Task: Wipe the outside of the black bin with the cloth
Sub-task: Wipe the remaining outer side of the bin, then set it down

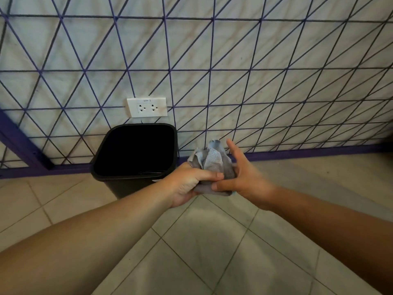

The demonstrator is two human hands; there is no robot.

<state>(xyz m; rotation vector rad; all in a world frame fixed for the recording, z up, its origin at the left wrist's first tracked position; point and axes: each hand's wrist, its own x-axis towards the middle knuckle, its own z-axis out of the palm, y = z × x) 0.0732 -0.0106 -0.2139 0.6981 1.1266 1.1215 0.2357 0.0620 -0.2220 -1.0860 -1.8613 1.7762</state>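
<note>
Evidently the wiping has not yet begun: the cloth is being gathered and bunched between both hands, in the air just beside the black bin, at about 3 o'clock from its rim, with no contact between the two. The cloth is gripped by the left hand, whose fingers are curled round its lower folds, and it is pinched from the other side by the right hand, thumb against the lower edge, the fingers spread behind the fabric. It is judged that the next move calls for the wad to be carried toward 9 o'clock and pressed flat against an outer wall, probably with the bin steadied at its rim. The bin is seen as a dark, rounded-square tub, open-topped, standing on the tiled floor against the patterned wall, below a white socket. The cloth appears grey, crumpled and finely textured.
</note>
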